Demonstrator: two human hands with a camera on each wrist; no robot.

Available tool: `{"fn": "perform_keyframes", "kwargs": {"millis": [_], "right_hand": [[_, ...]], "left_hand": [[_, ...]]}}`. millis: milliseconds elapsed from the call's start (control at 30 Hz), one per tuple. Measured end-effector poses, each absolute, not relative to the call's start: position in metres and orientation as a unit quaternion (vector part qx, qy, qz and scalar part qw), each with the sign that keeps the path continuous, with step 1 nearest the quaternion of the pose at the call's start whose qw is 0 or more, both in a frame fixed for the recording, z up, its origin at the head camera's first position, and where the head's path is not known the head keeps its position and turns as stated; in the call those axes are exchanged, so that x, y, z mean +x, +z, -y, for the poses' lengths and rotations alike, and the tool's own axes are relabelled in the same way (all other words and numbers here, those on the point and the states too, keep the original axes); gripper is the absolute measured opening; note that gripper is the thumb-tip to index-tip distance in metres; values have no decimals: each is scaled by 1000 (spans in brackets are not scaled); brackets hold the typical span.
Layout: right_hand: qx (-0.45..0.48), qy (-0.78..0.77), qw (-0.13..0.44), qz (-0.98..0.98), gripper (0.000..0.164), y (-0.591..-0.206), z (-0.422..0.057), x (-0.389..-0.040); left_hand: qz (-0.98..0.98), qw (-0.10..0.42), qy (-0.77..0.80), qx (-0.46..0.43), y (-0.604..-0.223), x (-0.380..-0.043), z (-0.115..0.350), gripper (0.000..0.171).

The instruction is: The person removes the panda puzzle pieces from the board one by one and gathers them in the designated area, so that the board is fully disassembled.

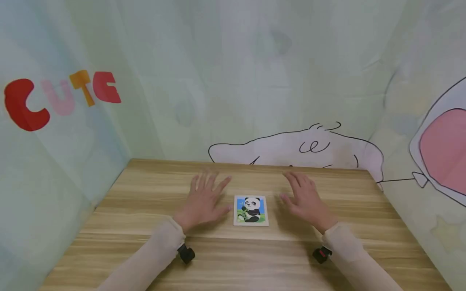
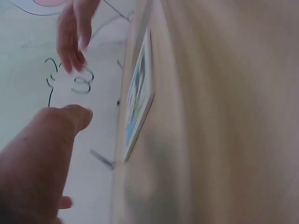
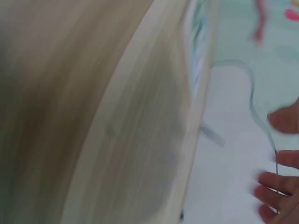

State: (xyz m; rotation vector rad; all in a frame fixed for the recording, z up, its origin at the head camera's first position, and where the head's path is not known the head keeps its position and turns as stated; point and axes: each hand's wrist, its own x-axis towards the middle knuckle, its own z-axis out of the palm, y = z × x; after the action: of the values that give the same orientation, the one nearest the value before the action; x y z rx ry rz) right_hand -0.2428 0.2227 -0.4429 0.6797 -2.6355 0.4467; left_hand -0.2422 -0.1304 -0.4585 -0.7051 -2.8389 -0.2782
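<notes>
A nearly square panda picture board (image 1: 251,211) with a pale border lies flat on the wooden table (image 1: 255,262). It shows a panda with bamboo on a blue and green ground. My left hand (image 1: 203,202) hovers just left of the board, fingers spread, holding nothing. On the other side, my right hand (image 1: 303,200) is held over the table with its fingers extended and nothing in them. In the left wrist view the board (image 2: 139,100) appears edge-on, below both hands. The right wrist view is blurred and shows part of the board (image 3: 195,42) and my fingers (image 3: 275,191).
Printed cloth walls surround the table on the left, back and right. Coloured letters (image 1: 27,105) decorate the left cloth, and a white cartoon figure (image 1: 276,149) is drawn at the back. Small black devices (image 1: 186,254) sit at both wrists.
</notes>
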Motion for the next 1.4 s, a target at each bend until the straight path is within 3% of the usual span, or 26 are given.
{"fn": "perform_keyframes", "kwargs": {"millis": [133,300,600,933,1233,1400], "right_hand": [[236,276,103,926,32,-450,-183,-244],[214,323,13,922,27,-466,-142,-250],[203,271,49,940,21,-488,-120,-248],[186,239,54,951,35,-488,-105,-251],[136,311,25,940,27,-485,-100,-259],[131,391,36,910,9,-484,-102,-262]], "left_hand": [[944,39,-214,-248,-475,-227,111,79],[936,41,-268,-226,-500,-223,99,78],[937,48,-251,-238,-506,-221,94,74],[946,21,-230,-229,-498,-221,99,74],[943,24,-234,-236,-505,-225,101,76],[940,39,-241,-240,-505,-226,103,79]]}}
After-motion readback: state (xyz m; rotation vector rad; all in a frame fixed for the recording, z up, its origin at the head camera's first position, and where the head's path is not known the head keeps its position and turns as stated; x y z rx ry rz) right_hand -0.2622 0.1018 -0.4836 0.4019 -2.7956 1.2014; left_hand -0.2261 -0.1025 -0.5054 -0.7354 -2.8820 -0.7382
